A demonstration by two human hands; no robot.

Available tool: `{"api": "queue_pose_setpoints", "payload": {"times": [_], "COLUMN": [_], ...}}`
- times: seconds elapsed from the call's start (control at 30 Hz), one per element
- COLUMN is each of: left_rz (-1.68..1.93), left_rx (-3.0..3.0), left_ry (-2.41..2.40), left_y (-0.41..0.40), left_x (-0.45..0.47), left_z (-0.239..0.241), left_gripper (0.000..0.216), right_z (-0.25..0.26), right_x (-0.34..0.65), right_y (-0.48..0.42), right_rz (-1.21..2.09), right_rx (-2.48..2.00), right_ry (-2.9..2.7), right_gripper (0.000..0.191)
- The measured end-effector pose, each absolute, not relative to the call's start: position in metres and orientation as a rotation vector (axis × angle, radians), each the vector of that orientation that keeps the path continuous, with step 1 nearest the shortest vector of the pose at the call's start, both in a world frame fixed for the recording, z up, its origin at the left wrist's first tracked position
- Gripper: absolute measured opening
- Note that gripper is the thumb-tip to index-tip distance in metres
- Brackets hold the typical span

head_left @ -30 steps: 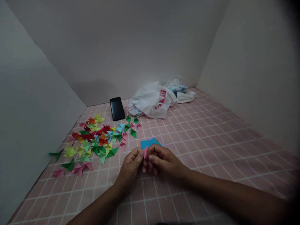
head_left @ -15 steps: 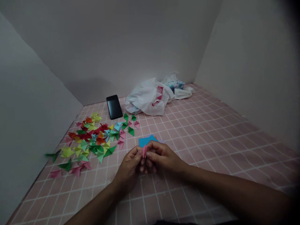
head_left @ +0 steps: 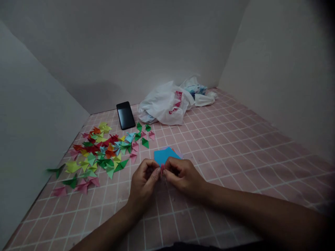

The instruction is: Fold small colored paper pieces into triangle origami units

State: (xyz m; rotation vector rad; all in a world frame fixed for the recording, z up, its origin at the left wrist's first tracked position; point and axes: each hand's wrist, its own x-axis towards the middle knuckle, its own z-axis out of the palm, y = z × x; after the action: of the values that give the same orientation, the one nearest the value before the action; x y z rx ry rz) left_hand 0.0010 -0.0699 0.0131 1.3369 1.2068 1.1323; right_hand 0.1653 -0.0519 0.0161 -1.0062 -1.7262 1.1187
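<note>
My left hand [head_left: 143,183] and right hand [head_left: 183,176] are curled in toward each other just above the pink tiled surface [head_left: 235,164], and between their fingertips I pinch a small folded pink paper piece [head_left: 162,169], almost hidden by my fingers. It sits dead centre between my hands, its short visible length pointing roughly upright and away from me. Neither hand is clearly nearer to it; both close on it from either side. Just beyond my fingers lies a blue paper square [head_left: 163,156], with a lilac sheet [head_left: 178,153] peeking out beneath it. To the left spreads a scatter of folded paper triangles [head_left: 102,150] in many colours – green, yellow, red, pink. Farther off are a black phone [head_left: 126,115], a crumpled white plastic bag [head_left: 163,104] and a blue-patterned bundle [head_left: 195,90].
</note>
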Motion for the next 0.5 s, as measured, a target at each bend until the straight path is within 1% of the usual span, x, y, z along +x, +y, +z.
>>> {"api": "queue_pose_setpoints", "payload": {"times": [0.2, 0.3, 0.5], "left_rz": [1.112, 1.148, 1.171], "left_rx": [1.405, 1.420, 1.431], "left_ry": [1.228, 1.233, 1.251], "left_y": [-0.0735, -0.0734, -0.0737], "left_x": [0.0006, 0.0014, 0.0032], "left_z": [0.0134, 0.0133, 0.0190], "left_gripper": [0.011, 0.007, 0.008], "right_z": [0.0101, 0.0097, 0.0122], "right_x": [0.1659, 0.1655, 0.1662], "right_y": [-0.0512, -0.0503, -0.0503], "right_rz": [1.092, 1.135, 1.283], "right_rx": [-1.010, -0.982, -0.963], "right_ry": [-1.783, -1.794, -1.766], "right_gripper": [0.017, 0.018, 0.017]}}
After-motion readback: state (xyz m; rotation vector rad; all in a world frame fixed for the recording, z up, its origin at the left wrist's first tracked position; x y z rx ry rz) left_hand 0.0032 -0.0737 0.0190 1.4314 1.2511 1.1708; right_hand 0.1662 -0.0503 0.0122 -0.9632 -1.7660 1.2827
